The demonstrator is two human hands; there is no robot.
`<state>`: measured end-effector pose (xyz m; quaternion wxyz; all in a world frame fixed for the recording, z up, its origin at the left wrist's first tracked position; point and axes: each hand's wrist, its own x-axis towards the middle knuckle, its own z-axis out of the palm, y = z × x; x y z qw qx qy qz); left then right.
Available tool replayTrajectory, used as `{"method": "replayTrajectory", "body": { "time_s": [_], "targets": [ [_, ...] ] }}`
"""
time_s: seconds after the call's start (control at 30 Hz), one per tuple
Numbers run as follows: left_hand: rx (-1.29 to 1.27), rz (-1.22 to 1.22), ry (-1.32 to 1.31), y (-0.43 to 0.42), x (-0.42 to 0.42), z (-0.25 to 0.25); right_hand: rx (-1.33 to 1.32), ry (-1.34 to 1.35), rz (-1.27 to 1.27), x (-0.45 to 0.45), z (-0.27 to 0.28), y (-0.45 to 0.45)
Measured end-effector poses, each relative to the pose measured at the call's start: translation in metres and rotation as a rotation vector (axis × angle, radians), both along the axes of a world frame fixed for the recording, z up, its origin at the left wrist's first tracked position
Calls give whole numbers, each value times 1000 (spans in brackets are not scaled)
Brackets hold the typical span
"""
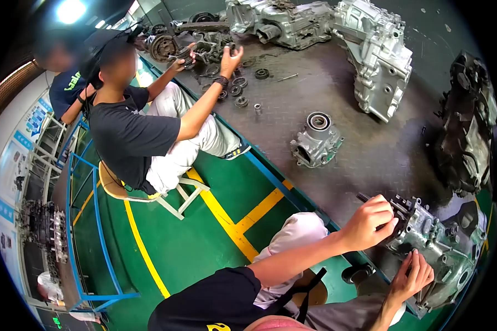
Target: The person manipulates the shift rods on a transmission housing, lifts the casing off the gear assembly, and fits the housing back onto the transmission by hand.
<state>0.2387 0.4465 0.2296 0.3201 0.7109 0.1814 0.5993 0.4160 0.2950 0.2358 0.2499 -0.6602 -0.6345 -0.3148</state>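
Note:
My left hand (370,223) is closed, fingers curled, at the dark end part of a grey metal gear housing (433,243) at the lower right. A dark rod-like end (363,197) sticks out beside its knuckles; what the fingers grip is hidden. Lower down, my right hand (411,277) has its fingers bent and pressed together against the near side of the same housing. Something small and dark shows between these fingers, too unclear to name. The housing lies at the edge of the dark metal-topped table (281,99).
A smaller casing with a round bearing (316,139) stands mid-table. Large housings (378,60) lie behind, with a dark one (469,127) far right. Rings (241,101) and a socket (258,108) lie near a seated person (132,121) holding parts. Another person (66,88) is behind.

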Motion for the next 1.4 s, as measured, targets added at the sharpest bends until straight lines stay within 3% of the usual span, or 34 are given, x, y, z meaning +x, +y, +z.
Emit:
{"method": "replayTrajectory", "body": {
  "time_s": [0.07,0.13,0.5,0.97,1.17,1.23,1.3,1.4],
  "targets": [
    [-1,-10,9,-1,1,0,31,14,-1,1,-2,0],
    [-7,-14,21,-2,1,0,-100,168,40,4,-7,1],
    [17,-12,57,1,0,2,12,41,50,-2,10,2],
    [52,31,210,0,13,-3,-46,158,100,-3,18,1],
    [331,89,264,18,30,58,103,146,71,-1,29,-7],
    [364,107,167,30,45,78,119,176,32,5,47,-17],
    [78,1,-56,34,62,88,252,164,-29,22,59,-20],
    [56,-14,-29,60,65,70,334,96,-86,37,96,-7]
  ]
}}
